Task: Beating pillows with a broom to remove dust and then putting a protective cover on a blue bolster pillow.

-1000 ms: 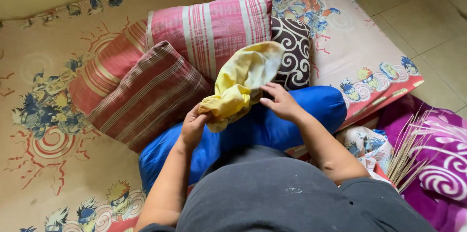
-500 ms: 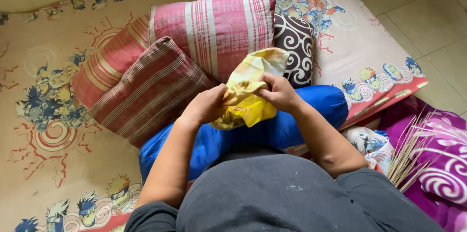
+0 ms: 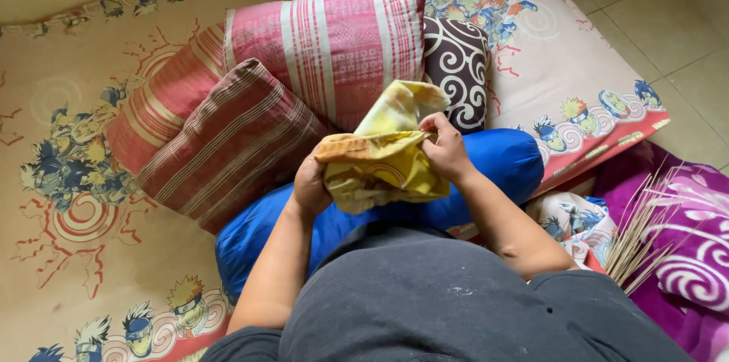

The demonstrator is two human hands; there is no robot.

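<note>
A crumpled yellow cloth (image 3: 383, 161), like a pillowcase, hangs between both my hands above a blue bolster (image 3: 364, 214). My left hand (image 3: 310, 187) grips its lower left edge, partly hidden behind the fabric. My right hand (image 3: 446, 148) pinches its upper right edge. The cloth's top end (image 3: 402, 100) sticks up in front of the pillows.
Pink striped pillows (image 3: 326, 43) and a red striped pillow (image 3: 228, 142) lie on the cartoon-print mattress (image 3: 76, 202), with a brown swirl-pattern cushion (image 3: 456, 66) beside them. A purple blanket (image 3: 683, 240) and a bundle of broom sticks (image 3: 642, 233) lie right. Tiled floor (image 3: 668, 20) is beyond.
My hands moved apart from the bunched cloth, spreading it wider; the left hand dropped under the lower edge and the right stayed at the upper right.
</note>
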